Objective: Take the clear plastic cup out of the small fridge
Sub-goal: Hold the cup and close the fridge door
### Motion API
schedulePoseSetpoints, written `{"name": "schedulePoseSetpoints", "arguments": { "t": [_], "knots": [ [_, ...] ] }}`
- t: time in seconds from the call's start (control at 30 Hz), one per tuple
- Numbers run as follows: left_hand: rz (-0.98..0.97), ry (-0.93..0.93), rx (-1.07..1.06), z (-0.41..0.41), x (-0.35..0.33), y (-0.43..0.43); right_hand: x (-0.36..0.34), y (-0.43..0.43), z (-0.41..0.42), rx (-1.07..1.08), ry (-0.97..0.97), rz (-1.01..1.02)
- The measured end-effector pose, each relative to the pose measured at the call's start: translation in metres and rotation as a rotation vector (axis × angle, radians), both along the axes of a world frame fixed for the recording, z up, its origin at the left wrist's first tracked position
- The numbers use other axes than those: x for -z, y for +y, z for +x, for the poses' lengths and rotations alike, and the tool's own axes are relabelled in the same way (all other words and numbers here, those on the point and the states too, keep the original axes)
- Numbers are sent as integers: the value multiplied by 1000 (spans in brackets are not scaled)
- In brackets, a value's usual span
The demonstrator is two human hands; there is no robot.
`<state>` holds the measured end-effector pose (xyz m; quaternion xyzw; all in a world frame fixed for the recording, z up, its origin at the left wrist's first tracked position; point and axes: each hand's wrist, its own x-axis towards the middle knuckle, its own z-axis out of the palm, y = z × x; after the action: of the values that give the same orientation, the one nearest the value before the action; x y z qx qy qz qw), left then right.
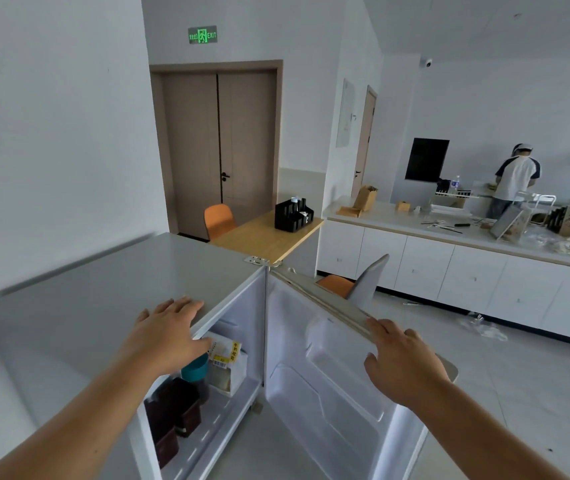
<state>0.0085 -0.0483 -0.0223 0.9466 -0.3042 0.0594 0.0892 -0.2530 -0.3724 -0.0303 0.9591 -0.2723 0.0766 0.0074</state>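
The small white fridge (103, 299) stands below me with its door (328, 393) swung open to the right. My left hand (169, 334) lies flat on the front edge of the fridge top, fingers apart, holding nothing. My right hand (401, 365) grips the top edge of the open door. Inside I see a teal-topped container (196, 370) partly hidden by my left hand, dark brown boxes (172, 410) and a white packet with a yellow label (229, 362). I cannot pick out a clear plastic cup for certain.
Behind the fridge stand a wooden table (259, 237) with a black organiser (292, 214) and an orange chair (219, 220). A grey chair back (370, 278) rises just beyond the door. A white cabinet counter (449, 265) runs along the right, with a person (515, 181) at its far end.
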Motion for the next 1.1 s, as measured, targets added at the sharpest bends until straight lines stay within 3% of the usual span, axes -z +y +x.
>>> {"name": "schedulePoseSetpoints", "arguments": {
  "t": [0.5, 1.1],
  "knots": [
    [-60, 31, 3, -3, -3, 1, -2, 124, 27, -536, -168, 287],
    [-158, 137, 8, -1, -4, 4, 9, 202, 117, -675, -319, 262]
  ]
}}
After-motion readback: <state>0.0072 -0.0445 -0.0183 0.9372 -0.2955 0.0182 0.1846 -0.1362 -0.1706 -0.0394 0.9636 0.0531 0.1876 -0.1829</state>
